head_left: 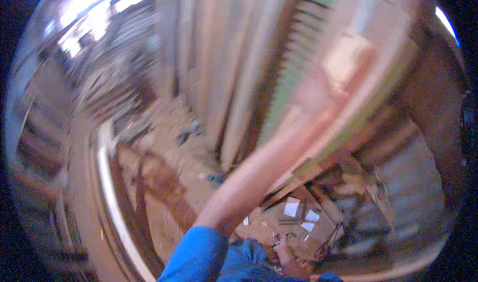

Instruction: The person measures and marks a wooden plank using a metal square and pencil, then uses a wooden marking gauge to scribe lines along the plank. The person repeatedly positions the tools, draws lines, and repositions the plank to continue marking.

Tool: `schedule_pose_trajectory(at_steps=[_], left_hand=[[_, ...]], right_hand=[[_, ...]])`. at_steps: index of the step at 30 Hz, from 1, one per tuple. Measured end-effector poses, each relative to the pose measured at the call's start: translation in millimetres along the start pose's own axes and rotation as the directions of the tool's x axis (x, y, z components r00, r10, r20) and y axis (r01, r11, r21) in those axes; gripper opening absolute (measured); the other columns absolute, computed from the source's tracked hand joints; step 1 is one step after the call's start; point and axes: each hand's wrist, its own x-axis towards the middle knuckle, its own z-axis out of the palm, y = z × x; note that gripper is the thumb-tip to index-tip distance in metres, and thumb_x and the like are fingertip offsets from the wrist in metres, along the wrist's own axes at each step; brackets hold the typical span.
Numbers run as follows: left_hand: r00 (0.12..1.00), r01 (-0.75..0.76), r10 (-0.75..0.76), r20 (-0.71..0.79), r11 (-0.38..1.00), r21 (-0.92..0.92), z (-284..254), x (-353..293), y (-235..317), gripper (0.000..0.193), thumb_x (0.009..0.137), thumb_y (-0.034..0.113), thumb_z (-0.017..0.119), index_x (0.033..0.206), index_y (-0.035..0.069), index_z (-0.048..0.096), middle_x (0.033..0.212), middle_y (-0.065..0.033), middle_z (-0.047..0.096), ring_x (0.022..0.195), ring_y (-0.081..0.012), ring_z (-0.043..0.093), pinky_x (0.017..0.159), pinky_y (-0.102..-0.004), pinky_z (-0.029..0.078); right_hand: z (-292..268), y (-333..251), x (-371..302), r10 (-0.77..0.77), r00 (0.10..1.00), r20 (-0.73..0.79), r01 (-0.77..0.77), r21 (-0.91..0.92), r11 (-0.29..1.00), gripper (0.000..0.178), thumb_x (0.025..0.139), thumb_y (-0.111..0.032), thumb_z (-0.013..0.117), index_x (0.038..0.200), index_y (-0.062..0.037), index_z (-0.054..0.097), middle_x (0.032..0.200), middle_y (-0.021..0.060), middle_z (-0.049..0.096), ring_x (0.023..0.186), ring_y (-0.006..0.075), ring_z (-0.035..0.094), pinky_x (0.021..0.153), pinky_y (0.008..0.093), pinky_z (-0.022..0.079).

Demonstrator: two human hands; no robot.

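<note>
The view is smearing with head motion, so fine detail is lost. The left hand (318,90) is reaching up at the end of an outstretched bare forearm, blue sleeve (196,254) at the shoulder, toward tall pale wooden boards (239,58) leaning upright, probably stood on end to save floor space. It is lying against or just before a light plank (348,58); whether the fingers are open or gripping cannot be told through the blur. The right hand (283,243) is hanging low near the body, loosely curled, apparently holding nothing, above white paper sheets (298,212) lying flat on the dusty floor (184,147).
</note>
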Motion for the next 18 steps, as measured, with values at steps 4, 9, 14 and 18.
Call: schedule_pose_trajectory(at_steps=[4, 9, 14, 18], left_hand=[[0.933, -0.299, 0.268, -0.240, 0.949, -0.101, -1, -121, -86, 0.084, 0.084, 0.049, 0.074, 0.144, -0.002, 0.044, 0.131, -0.0288, 0.058, 0.125, -0.0420, 0.055, 0.105, -0.0501, 0.046], [0.923, 0.354, -0.341, 0.179, 0.934, -0.046, -104, -383, -212, 0.083, 0.081, 0.046, 0.079, 0.144, 0.002, 0.048, 0.139, -0.0234, 0.057, 0.131, -0.0424, 0.053, 0.110, -0.0479, 0.044], [0.437, 0.878, -0.855, -0.279, 0.473, -0.073, -256, -632, -149, 0.055, 0.087, 0.041, 0.075, 0.127, 0.005, 0.064, 0.106, -0.0246, 0.070, 0.097, -0.0409, 0.068, 0.085, -0.0490, 0.055], [-0.267, 0.876, -0.479, -0.836, 0.242, -0.418, -288, -764, -37, 0.051, 0.091, 0.033, 0.073, 0.132, 0.005, 0.060, 0.115, -0.0176, 0.070, 0.101, -0.0319, 0.069, 0.089, -0.0431, 0.055]], right_hand=[[30, -43, -5, 0.080, 0.996, 0.040, -0.066, -0.285, 0.956, 0.011, 0.094, -0.027, 0.063, 0.096, -0.0159, 0.062, 0.072, -0.0012, 0.059, 0.039, 0.0110, 0.034, 0.038, 0.0264, 0.029], [124, -81, 25, 0.205, 0.977, 0.062, -0.121, -0.628, 0.768, 0.011, 0.096, -0.026, 0.061, 0.097, -0.0154, 0.062, 0.072, -0.0019, 0.059, 0.039, 0.0108, 0.034, 0.038, 0.0265, 0.029], [251, -66, 59, 0.294, 0.947, 0.132, -0.034, -0.867, 0.498, 0.011, 0.098, -0.026, 0.059, 0.098, -0.0149, 0.061, 0.071, -0.0026, 0.058, 0.040, 0.0105, 0.034, 0.037, 0.0266, 0.029], [369, -14, 67, 0.364, 0.905, 0.223, 0.132, -0.957, 0.256, 0.011, 0.100, -0.025, 0.058, 0.099, -0.0145, 0.061, 0.071, -0.0031, 0.058, 0.040, 0.0103, 0.034, 0.037, 0.0268, 0.029]])
